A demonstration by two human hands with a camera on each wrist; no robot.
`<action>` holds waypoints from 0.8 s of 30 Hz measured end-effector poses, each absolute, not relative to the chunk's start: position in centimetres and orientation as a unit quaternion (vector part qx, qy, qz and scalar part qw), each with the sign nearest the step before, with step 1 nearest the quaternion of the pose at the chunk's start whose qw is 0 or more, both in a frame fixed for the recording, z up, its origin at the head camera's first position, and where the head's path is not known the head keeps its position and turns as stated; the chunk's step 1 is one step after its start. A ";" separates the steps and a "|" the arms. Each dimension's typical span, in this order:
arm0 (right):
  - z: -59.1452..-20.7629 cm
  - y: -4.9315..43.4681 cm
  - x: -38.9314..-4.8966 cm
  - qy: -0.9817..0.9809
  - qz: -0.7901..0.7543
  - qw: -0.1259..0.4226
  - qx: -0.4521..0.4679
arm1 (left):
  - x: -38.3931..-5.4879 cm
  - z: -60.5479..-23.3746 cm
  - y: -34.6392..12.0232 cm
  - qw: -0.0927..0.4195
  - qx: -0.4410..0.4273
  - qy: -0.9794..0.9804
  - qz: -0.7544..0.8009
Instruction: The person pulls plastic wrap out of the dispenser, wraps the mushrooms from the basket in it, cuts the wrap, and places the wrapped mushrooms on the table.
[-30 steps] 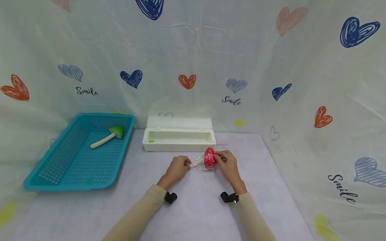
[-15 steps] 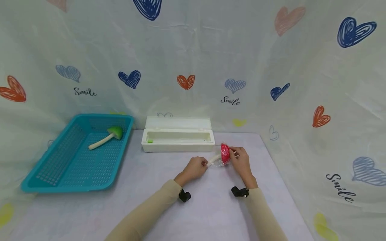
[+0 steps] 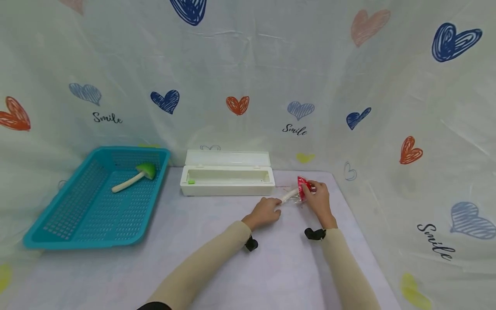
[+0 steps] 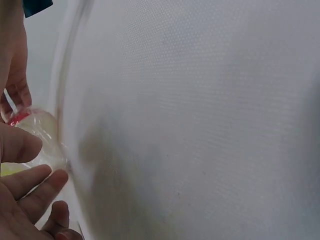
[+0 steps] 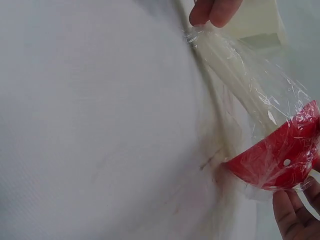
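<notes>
A toy mushroom (image 3: 303, 188) with a red cap and a pale stem, wrapped in clear plastic, is held just over the right part of the table. My right hand (image 3: 318, 199) grips the cap between thumb and fingers; a white dot shows on the cap in the right wrist view. At the stem's end is my left hand (image 3: 265, 212), its index finger stretched towards the wrapped stem (image 5: 232, 75). In the left wrist view, the left hand's fingers (image 4: 37, 187) are spread, with the wrapping (image 4: 50, 137) just beyond them.
A long white box (image 3: 227, 190) with its lid raised stands at the back, a small green piece inside. To the left, a blue perforated basket (image 3: 149, 224) holds a green-capped toy mushroom (image 3: 145, 171). The heart-patterned sheet rises behind the table and along its right.
Both hands have moved right and a little away from me with the red mushroom. The left hand's fingers have loosened from their pinch on the stem end.
</notes>
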State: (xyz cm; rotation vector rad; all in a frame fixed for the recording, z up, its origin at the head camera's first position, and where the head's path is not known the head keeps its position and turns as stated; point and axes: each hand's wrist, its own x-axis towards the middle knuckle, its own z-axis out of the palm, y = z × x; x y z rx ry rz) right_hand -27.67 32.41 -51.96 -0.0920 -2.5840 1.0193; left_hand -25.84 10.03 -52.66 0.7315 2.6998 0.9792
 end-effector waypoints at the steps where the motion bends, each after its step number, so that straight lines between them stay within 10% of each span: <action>1: -51.8 32.6 -27.8 -0.913 0.362 0.185 -0.033 | -26.0 -52.7 10.3 0.085 0.250 0.910 0.318; 24: -50.9 34.3 -29.0 -0.908 0.358 0.210 -0.060 | -26.3 -52.0 10.9 0.061 0.307 0.909 0.274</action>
